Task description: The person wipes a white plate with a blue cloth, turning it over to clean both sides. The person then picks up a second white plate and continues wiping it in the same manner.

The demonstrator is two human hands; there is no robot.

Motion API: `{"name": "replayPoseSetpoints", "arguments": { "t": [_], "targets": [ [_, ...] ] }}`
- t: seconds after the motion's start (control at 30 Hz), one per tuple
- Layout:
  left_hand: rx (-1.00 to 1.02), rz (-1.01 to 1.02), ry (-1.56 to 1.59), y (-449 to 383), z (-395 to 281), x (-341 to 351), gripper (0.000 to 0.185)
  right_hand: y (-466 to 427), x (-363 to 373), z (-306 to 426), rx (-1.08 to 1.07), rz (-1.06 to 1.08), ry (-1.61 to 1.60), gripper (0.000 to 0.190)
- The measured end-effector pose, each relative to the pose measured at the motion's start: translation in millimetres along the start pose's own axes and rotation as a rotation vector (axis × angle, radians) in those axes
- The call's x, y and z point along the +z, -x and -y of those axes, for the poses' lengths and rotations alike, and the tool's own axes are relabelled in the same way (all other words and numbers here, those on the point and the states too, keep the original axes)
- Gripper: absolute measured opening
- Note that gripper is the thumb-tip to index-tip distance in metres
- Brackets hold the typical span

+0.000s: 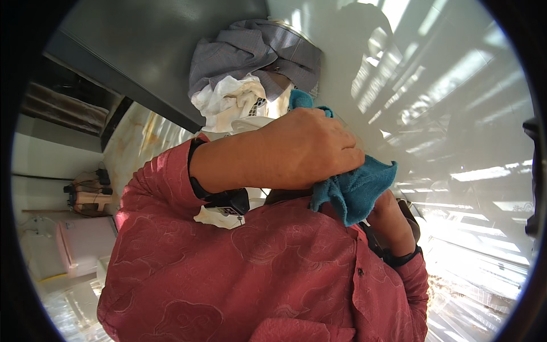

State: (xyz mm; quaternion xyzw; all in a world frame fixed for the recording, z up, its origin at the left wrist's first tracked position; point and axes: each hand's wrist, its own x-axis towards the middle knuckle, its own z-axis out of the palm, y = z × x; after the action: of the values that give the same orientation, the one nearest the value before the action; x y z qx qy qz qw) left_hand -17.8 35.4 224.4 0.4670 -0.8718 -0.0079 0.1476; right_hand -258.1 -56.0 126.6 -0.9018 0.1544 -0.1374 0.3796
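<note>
My left hand [329, 143] is closed on a teal terry cloth [357, 192] in front of my chest. One end of the cloth stands up above the knuckles, and its wider part hangs below the fingers. From the right, my right forearm [393, 226] reaches up behind the cloth; my right hand is hidden there by the cloth and the left hand, so its grip cannot be seen. Beyond the left wrist lie a crumpled grey checked fabric [243, 55] and a white fabric [226, 100], heaped on a lattice-sided basket [314, 90].
A large dark grey panel [141, 51] stands at the upper left, beside the basket. A pale, glossy tiled surface [427, 128] with bands of sunlight fills the right. Part of a white plastic rim [248, 124] shows above my left forearm. A pink container [85, 246] is at the far left.
</note>
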Motion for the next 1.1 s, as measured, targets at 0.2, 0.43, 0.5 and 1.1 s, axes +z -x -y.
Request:
{"name": "replayPoseSetpoints", "arguments": {
  "t": [0.2, 0.43, 0.5, 1.1],
  "targets": [
    [-0.263, -0.226, 0.341, 93.1, -8.0, 10.7, 0.041, 33.5, -1.5, -15.0, 0.09, 0.033, -0.203, 0.058],
    [-0.697, -0.597, 0.547, 121.4, 9.0, 87.4, 0.029, 25.2, -33.1, -42.0, 0.636, -0.007, -0.303, 0.039],
    [-0.78, -0.525, 0.656, 107.2, 21.4, 78.9, 0.026, 12.9, -49.7, -30.6, 0.534, -0.067, -0.294, 0.036],
    [-0.915, -0.418, 1.069, 83.2, 16.4, 167.1, 0.048, -4.7, -66.6, -47.0, 0.419, -0.359, -0.299, 0.024]
  ]
}}
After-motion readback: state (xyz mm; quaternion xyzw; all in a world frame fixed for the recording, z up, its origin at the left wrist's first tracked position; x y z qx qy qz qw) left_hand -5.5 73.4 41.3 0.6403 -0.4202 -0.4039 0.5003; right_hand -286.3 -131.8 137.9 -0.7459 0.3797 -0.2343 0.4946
